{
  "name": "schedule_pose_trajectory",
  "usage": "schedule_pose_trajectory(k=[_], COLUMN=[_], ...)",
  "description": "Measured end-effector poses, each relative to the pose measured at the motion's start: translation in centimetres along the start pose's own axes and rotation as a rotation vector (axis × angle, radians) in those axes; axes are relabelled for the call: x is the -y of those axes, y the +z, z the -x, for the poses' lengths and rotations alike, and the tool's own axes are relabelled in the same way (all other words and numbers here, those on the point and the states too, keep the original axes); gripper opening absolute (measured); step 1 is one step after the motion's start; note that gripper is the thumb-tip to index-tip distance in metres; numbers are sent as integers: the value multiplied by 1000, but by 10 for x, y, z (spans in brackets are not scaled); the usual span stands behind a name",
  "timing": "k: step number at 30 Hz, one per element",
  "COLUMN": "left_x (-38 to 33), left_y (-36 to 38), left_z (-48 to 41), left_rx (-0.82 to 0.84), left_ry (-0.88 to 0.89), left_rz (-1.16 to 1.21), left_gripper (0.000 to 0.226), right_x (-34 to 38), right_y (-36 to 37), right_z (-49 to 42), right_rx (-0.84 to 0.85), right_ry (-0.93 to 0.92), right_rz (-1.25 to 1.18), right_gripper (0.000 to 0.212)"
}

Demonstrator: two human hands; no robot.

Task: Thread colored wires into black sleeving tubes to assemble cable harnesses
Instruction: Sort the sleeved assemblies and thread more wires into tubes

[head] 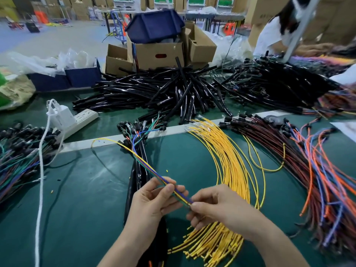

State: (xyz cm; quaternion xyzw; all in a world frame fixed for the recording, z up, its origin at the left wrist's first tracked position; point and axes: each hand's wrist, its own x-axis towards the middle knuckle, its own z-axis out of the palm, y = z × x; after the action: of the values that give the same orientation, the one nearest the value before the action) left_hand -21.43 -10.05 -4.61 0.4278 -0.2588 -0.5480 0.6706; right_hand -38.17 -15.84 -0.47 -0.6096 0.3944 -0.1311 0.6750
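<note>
Both hands (152, 201) (213, 207) raised, fingers pinching wire bundle (180, 195) — thumbs on top

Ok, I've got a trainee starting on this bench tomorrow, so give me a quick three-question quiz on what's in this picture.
1. True or false: the left hand and right hand both pinch one wire bundle.
2. The white power strip lies: A) to the hands' right, B) to their left, C) inside a cardboard box.
3. Fill in: the held bundle has blue, green and ___ wires.
Key: 1 true; 2 B; 3 yellow.
</note>
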Motion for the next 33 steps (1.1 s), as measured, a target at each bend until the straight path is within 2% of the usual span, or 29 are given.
schedule_pose_trajectory(k=[1,2,3,6,7,8,10,12,18,21,22,23,26,30,33], left_x=[0,1,1,1,1,1,0,-2,-3,-3,-4,-4,-4,-3,-3], left_y=[-1,-1,-2,-3,-4,-4,-4,-5,-4,-5,-4,-4,-4,-4,-4], left_z=[0,0,-1,0,0,1,1,1,3,2,2,2,2,3,2], left_rx=[-3,-6,-5,5,6,6,1,0,33,51,43,47,45,37,40], left_ry=[-4,-10,-16,-26,-25,-26,-29,-38,-44,-51,-51,-48,-58,-60,-51], left_rz=[-3,-8,-13,-22,-22,-15,12,19,5,-8,-12,-17,-5,-4,-12], left_gripper=[9,10,10,10,10,10,11,13,11,48,52,48,11,12,12], right_x=[8,16,23,34,33,29,19,13,14,16,17,19,25,36,51], right_y=[-21,-44,-70,-148,-170,-189,-212,-221,-219,-220,-220,-220,-220,-219,-212], right_z=[-5,-13,-24,-69,-82,-92,-106,-114,-120,-119,-119,-120,-122,-123,-119], right_rx=[25,-25,-150,-763,-920,-1005,-1042,-1049,-1077,-1068,-1079,-1097,-1114,-1079,-1259], right_ry=[6,-3,-24,-55,-23,24,101,96,38,11,-9,-27,-26,22,-144], right_rz=[91,158,213,590,772,929,1087,1146,1172,1122,1092,1051,998,1058,879], right_gripper=[15,15,15,19,22,25,26,21,9,7,8,8,7,10,12])
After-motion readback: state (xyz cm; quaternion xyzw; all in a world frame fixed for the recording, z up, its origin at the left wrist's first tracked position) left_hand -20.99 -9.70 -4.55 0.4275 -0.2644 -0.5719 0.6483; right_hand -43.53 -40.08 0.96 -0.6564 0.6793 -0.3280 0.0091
